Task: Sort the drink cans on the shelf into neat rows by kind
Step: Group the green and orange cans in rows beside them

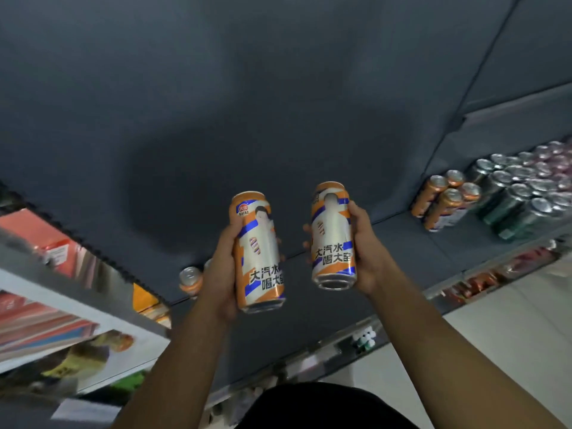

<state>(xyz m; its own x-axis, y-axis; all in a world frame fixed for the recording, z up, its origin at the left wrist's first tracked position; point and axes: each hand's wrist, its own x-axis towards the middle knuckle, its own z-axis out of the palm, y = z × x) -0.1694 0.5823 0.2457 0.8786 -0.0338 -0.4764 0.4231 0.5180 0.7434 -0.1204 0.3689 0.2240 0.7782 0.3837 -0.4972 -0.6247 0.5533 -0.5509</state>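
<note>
Both arms reach forward, the left grip (pixel 224 267) wrapped round the left can (pixel 260 252) and the right grip (pixel 363 252) round the right can (pixel 332 236). Both cans are orange, upright and slightly apart above the dark shelf (pixel 402 243). Further right on it, clustered orange cans (pixel 442 202) stand beside green cans (pixel 513 205).

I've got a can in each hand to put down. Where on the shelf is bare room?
Bare shelf runs between the orange can by the left hand and the group of orange cans at right. Beyond it, green cans and pink cans stand packed.
</note>
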